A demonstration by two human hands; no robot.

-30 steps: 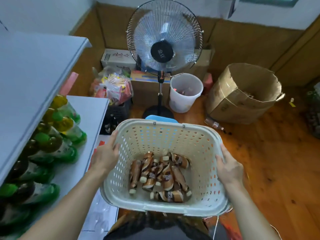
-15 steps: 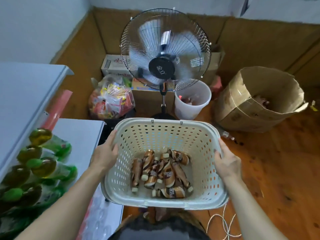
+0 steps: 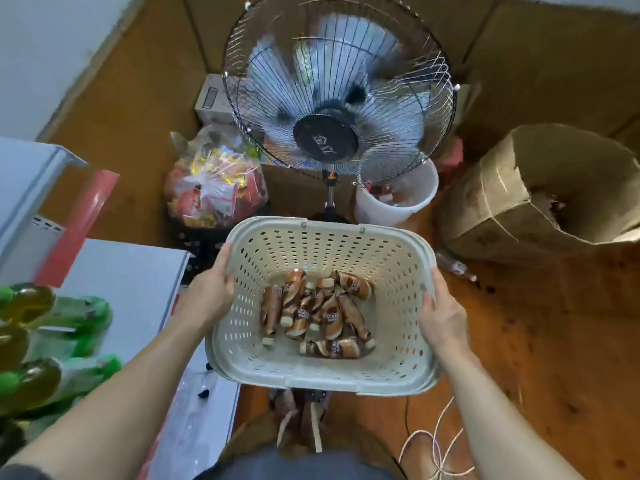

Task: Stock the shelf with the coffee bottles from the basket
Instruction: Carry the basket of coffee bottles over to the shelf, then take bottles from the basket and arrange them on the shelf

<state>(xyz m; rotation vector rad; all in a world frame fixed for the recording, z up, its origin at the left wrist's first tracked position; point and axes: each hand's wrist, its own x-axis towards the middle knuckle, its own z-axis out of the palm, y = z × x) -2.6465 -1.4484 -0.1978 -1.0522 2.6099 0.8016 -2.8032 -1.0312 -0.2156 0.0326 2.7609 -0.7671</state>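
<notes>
Both hands clamp the basket (image 3: 322, 372) rim, left hand (image 3: 207, 296), right hand (image 3: 441, 318), keeping it level so coffee bottles (image 3: 317, 311) stay put; shelf (image 3: 128, 271) alongside.

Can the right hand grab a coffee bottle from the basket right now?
Probably not yet. The right hand is gripping the basket rim. The coffee bottles lie uncovered, so letting go would free the way.
</notes>
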